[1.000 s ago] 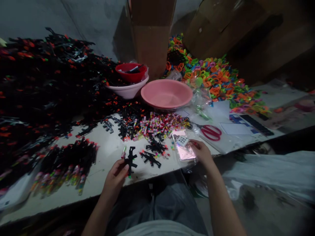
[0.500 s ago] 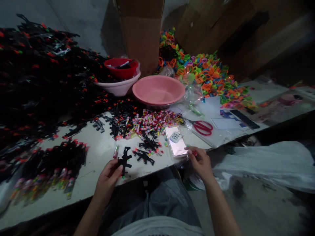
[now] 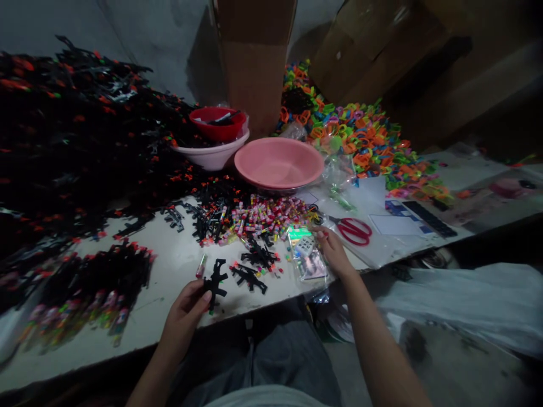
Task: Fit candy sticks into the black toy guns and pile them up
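My left hand (image 3: 189, 305) pinches a black toy gun (image 3: 217, 282) at the table's front edge, its muzzle end pointing down. Just beyond those fingers lies a small tube with a red end (image 3: 201, 265). My right hand (image 3: 333, 251) is closed at the fingertips, where a small red piece shows; its kind is unclear. That hand is at the right edge of a shiny flat packet (image 3: 313, 265), on which sits a white lettered tag (image 3: 304, 245). More black toy guns (image 3: 249, 277) lie between my hands, beside a heap of small colourful tubes (image 3: 271, 215).
Rows of toy guns with tubes (image 3: 97, 277) lie at left, below a tall black heap (image 3: 85, 147). Behind stand a pink basin (image 3: 280, 164) and a red bowl (image 3: 220, 130). Red-handled scissors (image 3: 355, 232) lie at right, before a heap of colourful plastic pieces (image 3: 365, 135).
My right hand has moved away from me along the packet, from its near corner to its far right edge. The packet's surface now shows green and a picture. My left hand keeps hold of the toy gun.
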{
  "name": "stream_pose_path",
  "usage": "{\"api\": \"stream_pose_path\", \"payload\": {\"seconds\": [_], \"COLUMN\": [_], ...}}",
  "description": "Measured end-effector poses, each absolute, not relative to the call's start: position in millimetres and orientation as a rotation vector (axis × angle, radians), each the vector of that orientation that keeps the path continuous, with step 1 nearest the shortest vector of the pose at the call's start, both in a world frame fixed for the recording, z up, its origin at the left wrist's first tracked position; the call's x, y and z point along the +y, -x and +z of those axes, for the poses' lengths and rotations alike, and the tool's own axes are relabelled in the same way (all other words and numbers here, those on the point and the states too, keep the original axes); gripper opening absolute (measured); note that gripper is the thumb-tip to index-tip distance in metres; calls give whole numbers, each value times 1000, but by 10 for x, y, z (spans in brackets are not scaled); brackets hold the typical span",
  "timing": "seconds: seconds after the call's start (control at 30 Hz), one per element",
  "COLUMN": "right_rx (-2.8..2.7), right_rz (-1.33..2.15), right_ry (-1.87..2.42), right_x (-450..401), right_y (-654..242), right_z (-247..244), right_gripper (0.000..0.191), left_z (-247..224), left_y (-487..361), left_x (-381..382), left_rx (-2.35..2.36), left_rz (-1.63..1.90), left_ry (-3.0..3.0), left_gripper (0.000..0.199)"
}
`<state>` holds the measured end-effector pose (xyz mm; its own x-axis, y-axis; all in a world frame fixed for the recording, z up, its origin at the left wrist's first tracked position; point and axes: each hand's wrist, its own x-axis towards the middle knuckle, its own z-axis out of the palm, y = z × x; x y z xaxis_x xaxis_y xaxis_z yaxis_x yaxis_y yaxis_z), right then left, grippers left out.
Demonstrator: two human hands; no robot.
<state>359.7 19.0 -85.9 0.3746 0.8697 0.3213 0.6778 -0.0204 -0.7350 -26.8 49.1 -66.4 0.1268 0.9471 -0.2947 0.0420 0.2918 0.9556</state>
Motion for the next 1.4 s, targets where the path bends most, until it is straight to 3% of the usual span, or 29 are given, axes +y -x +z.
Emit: {"api": "stream_pose_path", "payload": {"seconds": [0.33, 0.9, 1.23, 1.4], "right_rx": [-1425, -1305, -1535, -1380], "right_rz": [292, 314, 223, 226], "right_ry": [1775, 1653, 1747, 1677], "right_x": [224, -196, -626, -644], "right_y": [-3618, -3412, -3157, -3152], "right_z": [-885, -650, -741, -736], "right_gripper": [51, 37, 28, 28], "left_z": [-857, -728, -637, -606], "left_y": [323, 281, 234, 217], "left_x": [526, 525, 516, 515], "left_rx": [1294, 1304, 1295, 1304], "left_rz": [943, 898, 887, 891], "left_ry": [-1042, -1023, -993, -964], "left_gripper": [53, 58, 56, 57]}}
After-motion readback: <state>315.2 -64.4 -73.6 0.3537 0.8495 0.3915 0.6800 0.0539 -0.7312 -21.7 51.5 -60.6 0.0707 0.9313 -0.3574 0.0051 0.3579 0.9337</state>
